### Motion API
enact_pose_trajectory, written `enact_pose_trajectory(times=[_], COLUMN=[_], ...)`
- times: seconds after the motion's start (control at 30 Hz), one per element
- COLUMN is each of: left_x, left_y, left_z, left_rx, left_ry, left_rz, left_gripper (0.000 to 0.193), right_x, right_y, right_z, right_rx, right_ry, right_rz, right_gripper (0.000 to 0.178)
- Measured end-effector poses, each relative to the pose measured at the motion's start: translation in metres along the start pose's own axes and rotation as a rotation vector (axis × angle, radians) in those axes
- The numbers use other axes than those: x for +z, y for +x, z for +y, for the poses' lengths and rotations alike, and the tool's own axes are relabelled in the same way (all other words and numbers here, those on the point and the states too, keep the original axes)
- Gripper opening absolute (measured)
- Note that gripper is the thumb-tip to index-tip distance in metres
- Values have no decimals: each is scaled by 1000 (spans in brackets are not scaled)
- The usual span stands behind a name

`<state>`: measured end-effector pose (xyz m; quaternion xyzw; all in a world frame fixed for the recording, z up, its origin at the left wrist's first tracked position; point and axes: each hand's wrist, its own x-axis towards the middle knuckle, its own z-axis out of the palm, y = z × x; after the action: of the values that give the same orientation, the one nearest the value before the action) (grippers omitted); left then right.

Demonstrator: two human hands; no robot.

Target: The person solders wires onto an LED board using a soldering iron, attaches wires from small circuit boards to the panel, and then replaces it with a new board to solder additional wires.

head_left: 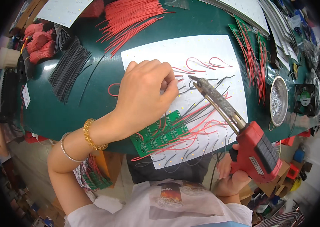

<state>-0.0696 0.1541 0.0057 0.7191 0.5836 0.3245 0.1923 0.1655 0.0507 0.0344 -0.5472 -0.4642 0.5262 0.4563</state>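
The left hand (144, 89) reaches in over the table from the lower left, elbow bent, back of the hand up, its fingers curled in and thumb tip close to the forefinger; a short wire end shows just beside them, but whether it is pinched I cannot tell. The right hand (237, 181), low on the right, is wrapped round the handle of a red soldering gun (256, 149). The gun is held above the right part of a white sheet (152, 51), its long axis slanting from lower right to upper left, its dark tip pointing at the left hand's fingertips, near but apart. Under the left wrist, a green circuit board (141, 147) bristles with red and black wires. The green table (103, 117) also bears red wires (133, 19), black wires (69, 72), a metal bowl (278, 123) and a fan (305, 99); boxes stand below.
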Motion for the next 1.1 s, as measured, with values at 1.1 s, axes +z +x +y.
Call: enact_pose_trajectory(times=[1.1], left_x=[1], left_y=[-3], left_z=[-1], left_rx=[34], left_ry=[-49], left_rz=[71], left_gripper=[10], right_x=[2], right_y=[-5], right_z=[5], right_rx=[-77], right_ry=[-53], right_rz=[25], right_gripper=[80])
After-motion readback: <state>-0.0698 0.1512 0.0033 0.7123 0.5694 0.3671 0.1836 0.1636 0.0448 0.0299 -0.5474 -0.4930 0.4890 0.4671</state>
